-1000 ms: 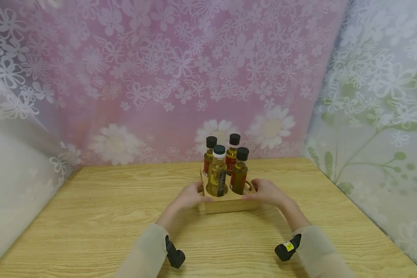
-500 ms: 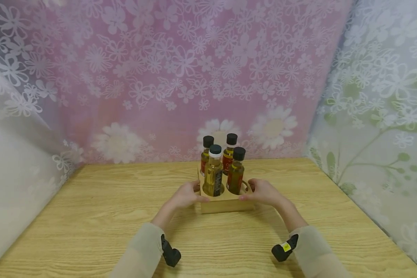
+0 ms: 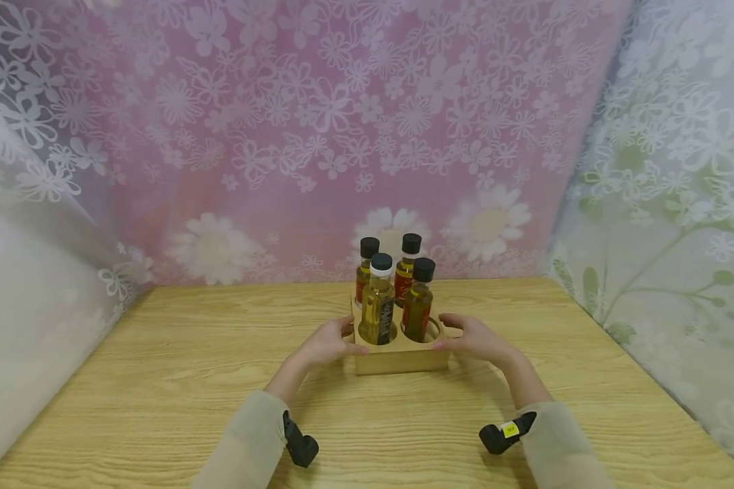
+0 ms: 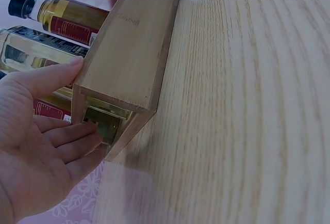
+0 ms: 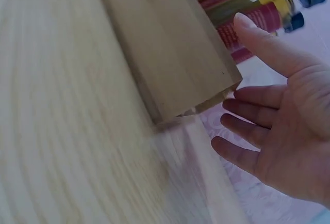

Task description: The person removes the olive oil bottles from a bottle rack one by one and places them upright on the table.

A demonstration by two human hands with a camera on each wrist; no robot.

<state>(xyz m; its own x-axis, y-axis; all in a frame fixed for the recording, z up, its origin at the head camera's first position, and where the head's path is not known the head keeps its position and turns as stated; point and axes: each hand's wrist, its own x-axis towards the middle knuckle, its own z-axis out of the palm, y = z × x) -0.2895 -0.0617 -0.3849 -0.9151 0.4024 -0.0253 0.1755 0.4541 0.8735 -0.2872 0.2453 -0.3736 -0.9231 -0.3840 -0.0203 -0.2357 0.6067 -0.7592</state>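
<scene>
A light wooden bottle rack (image 3: 402,363) stands on the table, holding several oil bottles upright in its round holes. Front left is a clear bottle (image 3: 376,314) of pale oil with a white collar; beside it stands a darker, red-labelled bottle (image 3: 417,309). Two more red-labelled bottles stand behind, one being the back right bottle (image 3: 403,278). My left hand (image 3: 328,341) holds the rack's left end, thumb at the top edge and fingers at its open side. At the right end, my right hand (image 3: 474,338) has spread, nearly straight fingers (image 5: 242,126) beside the rack's corner.
The wood-grain table (image 3: 208,380) runs back to a pink floral curtain (image 3: 318,136). Pale floral curtains close in the left and right sides, the right one (image 3: 679,204) with green leaves. A black camera (image 3: 300,441) is strapped at each wrist.
The rack shifted a little left along the table with both hands on it. My right hand then loosened, and its fingers moved slightly outward from the rack's end. The left hand keeps its hold.
</scene>
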